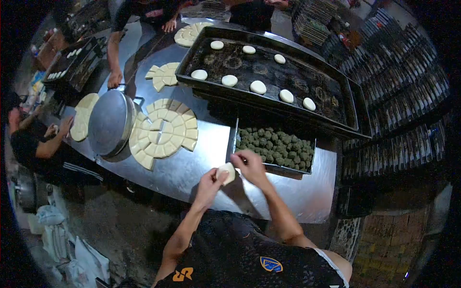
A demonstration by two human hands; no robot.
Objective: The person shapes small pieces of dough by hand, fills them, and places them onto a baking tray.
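Note:
My left hand point(210, 185) and my right hand point(250, 165) meet over the front of the steel table point(192, 168), both closed around one pale piece of dough point(227, 172). Just beyond my right hand stands a small tray point(275, 166) heaped with dark green filling balls point(276, 143). To the left on the table lies a round sheet of dough cut into wedges point(165, 132).
A large black baking tray point(269, 96) at the back carries several white dough rounds point(258, 87). A round metal lid point(109, 122) leans at the left. More cut dough point(163, 75) lies beyond. Other people point(38, 144) work at the left and far side. Stacked racks point(398, 105) fill the right.

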